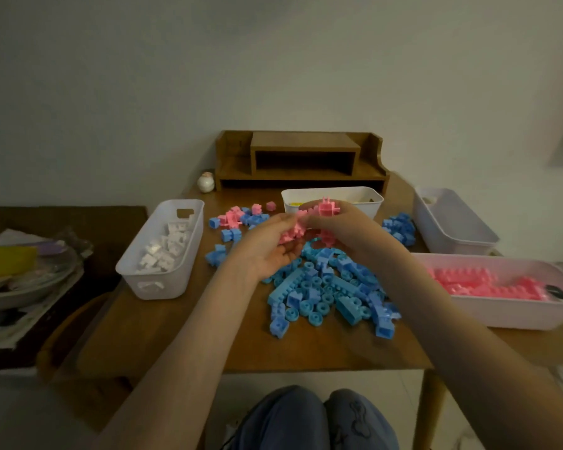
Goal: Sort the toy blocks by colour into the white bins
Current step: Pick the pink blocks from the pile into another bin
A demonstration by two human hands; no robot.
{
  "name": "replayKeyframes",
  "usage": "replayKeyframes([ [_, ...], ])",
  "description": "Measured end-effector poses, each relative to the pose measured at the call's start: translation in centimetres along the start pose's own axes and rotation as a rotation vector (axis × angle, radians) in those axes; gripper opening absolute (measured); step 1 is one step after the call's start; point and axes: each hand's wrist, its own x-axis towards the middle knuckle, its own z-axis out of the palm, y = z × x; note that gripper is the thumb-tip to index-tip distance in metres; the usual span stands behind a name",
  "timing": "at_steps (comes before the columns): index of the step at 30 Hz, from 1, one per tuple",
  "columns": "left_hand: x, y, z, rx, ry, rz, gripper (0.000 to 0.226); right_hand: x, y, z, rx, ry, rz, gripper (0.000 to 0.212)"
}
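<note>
Wooden table (163, 332), sorting half done, and I have both hands raised over the middle of it.

Nearest me the blue pile (325, 287) lies unsorted. Above it the left hand (267, 254) is palm-up, fingers half curled to cup a pink cluster (290, 234). The right hand (348, 228) pinches a pink block (325, 206) in curled fingertips. I judge I'm gathering a handful for one trip to the pink-filled bin (514, 319) on the right. Beyond, the right hand hides most of the far bin (371, 206), where I see only a hint of yellow.
</note>
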Motion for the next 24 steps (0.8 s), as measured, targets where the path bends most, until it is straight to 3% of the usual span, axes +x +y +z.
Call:
replayKeyframes([
  [6,-0.6,-0.8,3.4,0.238,-0.124,0.09,0.012,-3.4,-0.8,-5.9,-0.316,0.052,-0.016,0.018],
  [11,-0.3,-3.1,8.5,0.433,-0.22,0.227,0.016,-7.3,0.5,-13.2,-0.612,0.072,0.178,0.017],
  [14,-0.1,-5.1,12.2,0.531,-0.349,0.274,0.019,-9.2,2.0,-16.5,-0.662,0.142,0.271,0.018],
  [19,0.4,-7.4,16.5,1.049,-0.431,0.43,0.023,-11.1,3.6,-19.1,-0.737,0.276,0.215,0.018],
  [24,1.6,-8.9,17.7,1.397,-0.476,0.445,0.032,-11.4,4.3,-19.3,-0.968,0.228,0.292,0.042],
])
